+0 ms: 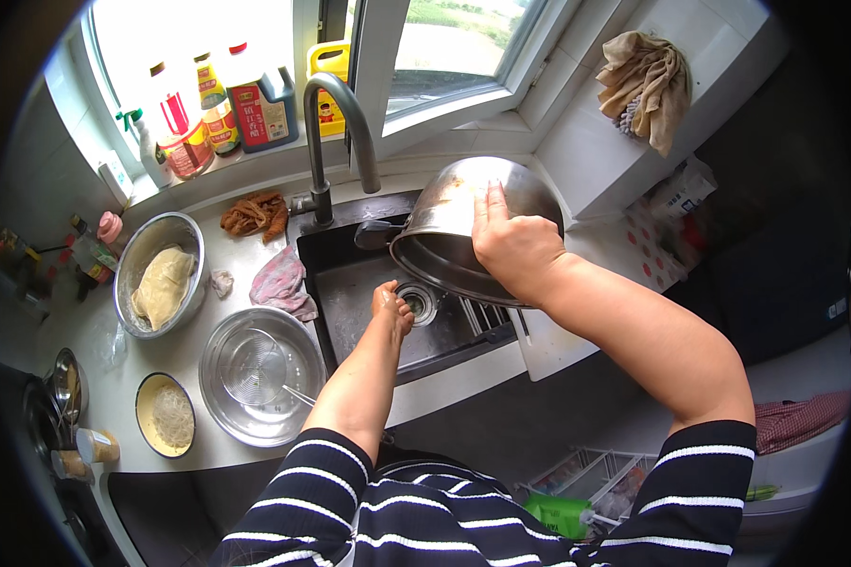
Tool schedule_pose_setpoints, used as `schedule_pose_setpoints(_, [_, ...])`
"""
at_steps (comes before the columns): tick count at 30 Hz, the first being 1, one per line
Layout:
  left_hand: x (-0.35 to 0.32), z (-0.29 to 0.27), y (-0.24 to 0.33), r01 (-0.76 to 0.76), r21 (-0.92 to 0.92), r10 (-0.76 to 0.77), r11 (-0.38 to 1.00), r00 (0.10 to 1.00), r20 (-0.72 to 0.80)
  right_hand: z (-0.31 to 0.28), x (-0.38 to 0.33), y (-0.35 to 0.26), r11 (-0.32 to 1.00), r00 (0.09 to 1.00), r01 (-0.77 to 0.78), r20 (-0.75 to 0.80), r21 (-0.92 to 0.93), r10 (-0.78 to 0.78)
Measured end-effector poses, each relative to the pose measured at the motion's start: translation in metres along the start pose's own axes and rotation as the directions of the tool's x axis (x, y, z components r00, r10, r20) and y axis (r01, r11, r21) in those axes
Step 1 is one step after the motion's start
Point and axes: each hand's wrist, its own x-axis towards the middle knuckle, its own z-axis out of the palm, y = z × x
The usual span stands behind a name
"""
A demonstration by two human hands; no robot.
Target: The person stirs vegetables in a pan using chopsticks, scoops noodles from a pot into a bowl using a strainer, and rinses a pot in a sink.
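Observation:
A steel pot with a dark handle is tipped on its side over the right part of the sink. My right hand grips its upper rim, with fingers stretched along the outer wall. Low in the basin, my left hand is beside the round drain, its fingers curled in. Whatever they may hold is hidden. The curved faucet rises behind the basin, to the left of the pot. I see no water running from it.
Left of the sink are a pink cloth, a brown rag, a steel bowl with dough, a bowl with a strainer and a bowl of noodles. Bottles line the sill. A window sash opens inward.

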Motion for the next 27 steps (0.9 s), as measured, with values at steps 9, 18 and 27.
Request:
schedule_pose_setpoints(9, [-0.055, -0.003, 0.018, -0.093, -0.184, 0.164, 0.978, 0.891, 0.423, -0.001, -0.011, 0.008, 0.998, 0.999, -0.039, 0.039, 0.044, 0.038])
schedule_pose_setpoints(18, [-0.037, -0.009, 0.015, -0.223, 0.585, 0.347, 0.78, 0.932, -0.107, -0.001, -0.017, 0.008, 0.99, 0.995, -0.094, 0.053, 0.104, 0.089])
schedule_pose_setpoints(27, [-0.061, -0.009, 0.02, -0.25, 0.402, 0.229, 0.881, 0.968, 0.1, 0.008, -0.015, 0.019, 0.953, 0.984, -0.161, 0.118, 0.255, 0.135])
